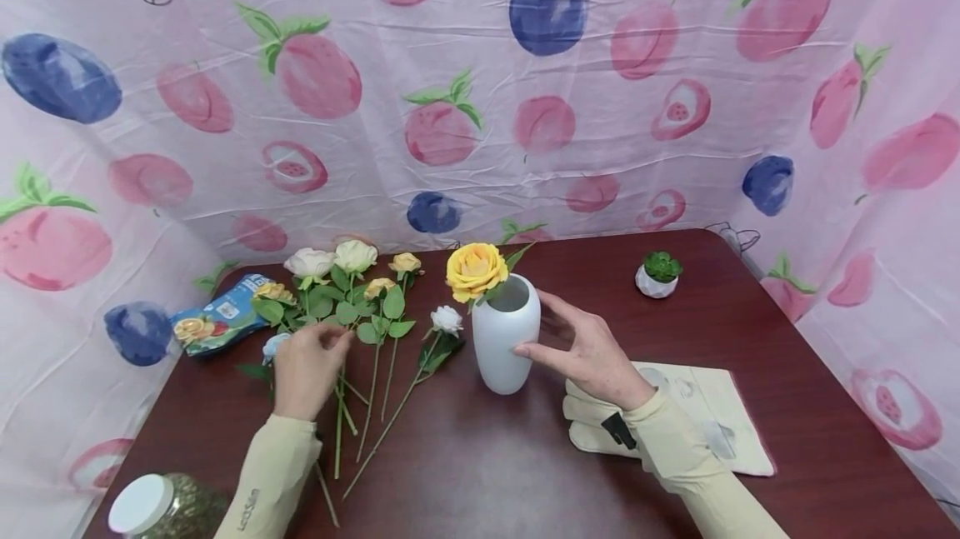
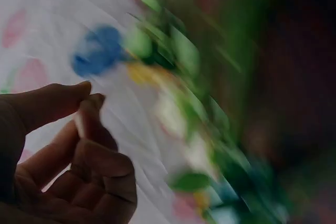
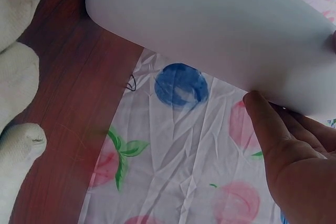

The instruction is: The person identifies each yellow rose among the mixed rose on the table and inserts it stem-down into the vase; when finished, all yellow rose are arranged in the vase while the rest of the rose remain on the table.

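1. Where the walls stand, wrinkled fabric backdrop (image 1: 480, 39), printed with pink and blue fruit.
2. Table (image 1: 480, 472): one, dark red-brown, wood-grained.
3. Loose flowers, green-stemmed, at table left: seven visible heads. Two large cream roses (image 1: 355, 257), three yellow roses (image 1: 378, 287), one small white rose (image 1: 447, 320), one pale-blue flower (image 1: 273, 347). Left hand (image 1: 306, 368) over the stems, fingers curled, thumb and forefinger nearly meeting, nothing visibly held.
4. Gloves (image 1: 720, 401): cream, knitted; count unclear.
5. Vase (image 1: 506, 347): one, smooth, white, tapering, near table centre; right hand (image 1: 600, 351) grips it, thumb and fingers spread wide around its side.
6. Packet (image 1: 221, 322): one, glossy, blue.
7. Jar (image 1: 191, 506): one, clear, white-lidded.
8. Large yellow rose (image 1: 476, 271): one, ruffled, at the vase's mouth.
9. Succulent (image 1: 660, 276): one, faceted white pot.
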The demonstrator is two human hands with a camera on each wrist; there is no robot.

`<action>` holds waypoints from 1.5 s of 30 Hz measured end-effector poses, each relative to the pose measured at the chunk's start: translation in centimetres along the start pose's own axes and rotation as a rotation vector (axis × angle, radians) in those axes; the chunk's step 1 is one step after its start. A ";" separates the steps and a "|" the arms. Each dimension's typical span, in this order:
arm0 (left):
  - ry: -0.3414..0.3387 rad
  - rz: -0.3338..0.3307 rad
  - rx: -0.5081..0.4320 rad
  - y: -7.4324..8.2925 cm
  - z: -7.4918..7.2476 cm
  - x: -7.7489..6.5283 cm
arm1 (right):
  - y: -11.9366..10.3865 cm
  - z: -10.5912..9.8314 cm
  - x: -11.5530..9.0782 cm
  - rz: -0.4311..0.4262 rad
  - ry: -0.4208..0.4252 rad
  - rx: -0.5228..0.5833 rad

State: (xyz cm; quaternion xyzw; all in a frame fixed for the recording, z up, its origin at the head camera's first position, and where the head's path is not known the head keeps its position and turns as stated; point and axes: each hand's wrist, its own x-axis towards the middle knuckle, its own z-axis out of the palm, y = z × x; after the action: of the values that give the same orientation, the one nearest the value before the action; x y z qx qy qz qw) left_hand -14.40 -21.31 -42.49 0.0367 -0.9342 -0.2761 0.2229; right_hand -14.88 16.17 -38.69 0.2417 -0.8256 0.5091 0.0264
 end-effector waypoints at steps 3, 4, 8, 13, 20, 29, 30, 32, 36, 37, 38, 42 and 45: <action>-0.002 -0.048 0.085 -2.5 -0.5 -0.3 | 0.0 0.0 0.0 0.008 0.003 -0.003; -0.008 -0.067 0.103 -3.2 -0.7 -0.3 | 0.0 0.0 0.0 0.009 0.004 -0.002; -0.073 -0.133 0.128 -4.9 -1.1 -0.3 | 0.0 0.0 -0.1 0.010 0.001 0.000; -0.144 -0.167 0.118 -5.4 -1.0 0.2 | 0.0 0.0 -0.1 0.002 0.004 -0.004; -0.207 -0.217 0.136 -5.3 -0.8 0.7 | 0.0 0.0 -0.1 -0.003 0.002 -0.009; -0.260 -0.286 0.079 -5.3 -1.3 1.0 | 0.0 0.0 -0.1 -0.012 0.009 -0.013; -0.250 -0.292 0.074 -5.2 -1.4 1.0 | 0.0 0.0 -0.1 -0.010 0.008 -0.015; -0.220 -0.295 0.063 -4.9 -1.6 1.0 | 0.0 0.0 -0.1 -0.006 0.007 -0.017; -0.156 -0.272 0.033 -3.8 -2.1 1.2 | 0.0 0.0 -0.1 -0.003 0.005 -0.016; -0.145 -0.259 0.024 -3.5 -2.2 1.2 | 0.0 0.0 0.0 -0.004 0.005 -0.014; -0.137 -0.249 0.012 -3.1 -2.4 1.3 | 0.0 0.0 0.0 -0.006 0.005 -0.013; -0.119 -0.215 -0.054 -1.2 -3.0 1.3 | 0.1 0.0 0.0 -0.012 0.004 -0.003; -0.104 -0.197 -0.118 0.3 -3.2 1.1 | 0.1 0.0 -0.1 -0.015 0.002 0.006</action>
State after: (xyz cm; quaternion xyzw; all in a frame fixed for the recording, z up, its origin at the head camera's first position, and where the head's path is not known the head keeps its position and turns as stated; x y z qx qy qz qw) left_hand -14.00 -22.93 -39.48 0.1005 -0.9185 -0.3527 0.1477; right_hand -14.87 16.24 -38.80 0.2472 -0.8222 0.5118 0.0303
